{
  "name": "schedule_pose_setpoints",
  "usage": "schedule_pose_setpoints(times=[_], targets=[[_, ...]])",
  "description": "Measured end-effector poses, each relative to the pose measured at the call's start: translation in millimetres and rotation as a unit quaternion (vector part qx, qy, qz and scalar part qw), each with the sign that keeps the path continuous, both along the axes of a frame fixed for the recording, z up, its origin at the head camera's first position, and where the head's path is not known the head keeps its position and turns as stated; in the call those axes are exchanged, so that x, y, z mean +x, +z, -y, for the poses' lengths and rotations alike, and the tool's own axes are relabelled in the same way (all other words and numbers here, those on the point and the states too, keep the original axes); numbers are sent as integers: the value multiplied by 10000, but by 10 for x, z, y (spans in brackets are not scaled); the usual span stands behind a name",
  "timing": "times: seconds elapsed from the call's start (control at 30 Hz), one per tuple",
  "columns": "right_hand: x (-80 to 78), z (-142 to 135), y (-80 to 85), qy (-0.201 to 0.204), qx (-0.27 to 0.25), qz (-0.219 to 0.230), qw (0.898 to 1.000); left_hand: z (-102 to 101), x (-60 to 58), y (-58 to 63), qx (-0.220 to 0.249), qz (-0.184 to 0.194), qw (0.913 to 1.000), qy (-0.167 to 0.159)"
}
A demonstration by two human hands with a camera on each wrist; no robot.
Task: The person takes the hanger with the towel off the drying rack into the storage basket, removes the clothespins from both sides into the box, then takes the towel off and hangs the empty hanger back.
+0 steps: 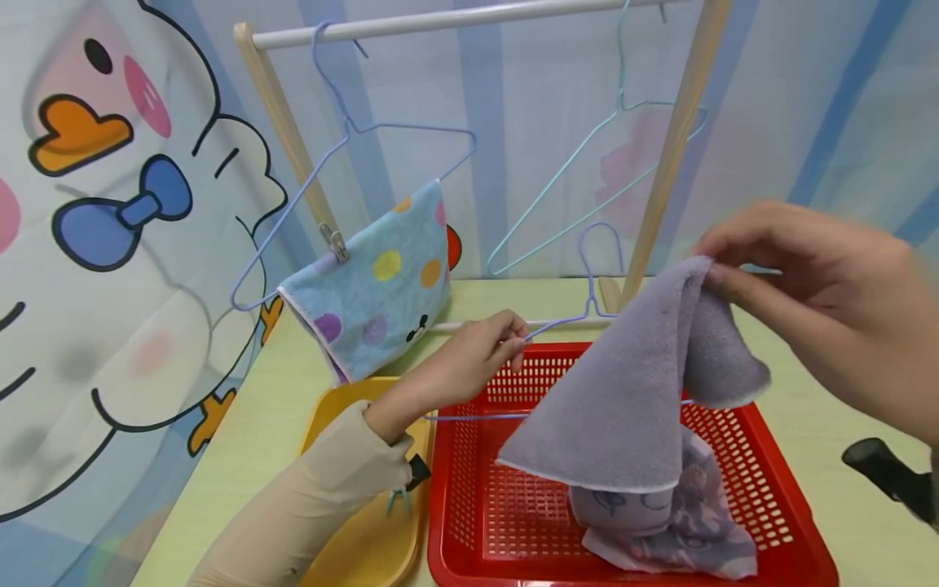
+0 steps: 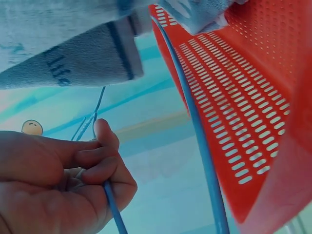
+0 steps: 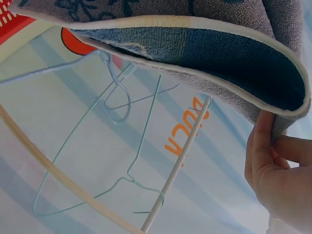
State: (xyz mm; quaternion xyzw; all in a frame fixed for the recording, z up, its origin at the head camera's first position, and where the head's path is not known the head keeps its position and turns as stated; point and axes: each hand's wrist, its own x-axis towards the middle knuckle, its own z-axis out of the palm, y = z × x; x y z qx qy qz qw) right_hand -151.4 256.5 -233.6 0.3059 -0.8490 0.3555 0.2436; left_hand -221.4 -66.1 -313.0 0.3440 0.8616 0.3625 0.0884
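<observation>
My left hand [image 1: 473,359] grips the left arm of a lavender wire hanger [image 1: 561,321], which is held over the red basket with its hook upward. In the left wrist view the fingers curl round the wire [image 2: 115,207]. My right hand [image 1: 829,302] pinches a greyish-purple towel [image 1: 616,399] by its upper edge, and the cloth hangs down over the basket. The towel hides much of the hanger's right side in the head view. In the right wrist view a pale border [image 3: 195,73] edges the folded towel, and thumb and fingers hold one end.
The red basket [image 1: 480,481] contains another printed cloth [image 1: 704,505]. Left of it, a yellow basin [image 1: 367,538] holds small clips. Behind stands a rack with a white rail [image 1: 455,18]. On it hang a blue dotted towel [image 1: 381,285] on a hanger, with a clothespin [image 1: 333,242], and a mint hanger [image 1: 553,183].
</observation>
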Motion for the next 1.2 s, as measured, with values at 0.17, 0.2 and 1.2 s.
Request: schedule_pose_setpoints(times=[0.17,0.2,1.2], targets=[[316,386,224,167,326,-171,9992,-12,63,58,143,-106,9998,30],[301,369,195,267,272,-151,9992,-13,77,76,160,-170,9997,41],[359,511,-536,305,156,-51,9994,215,392,541,569,-972,9935,164]])
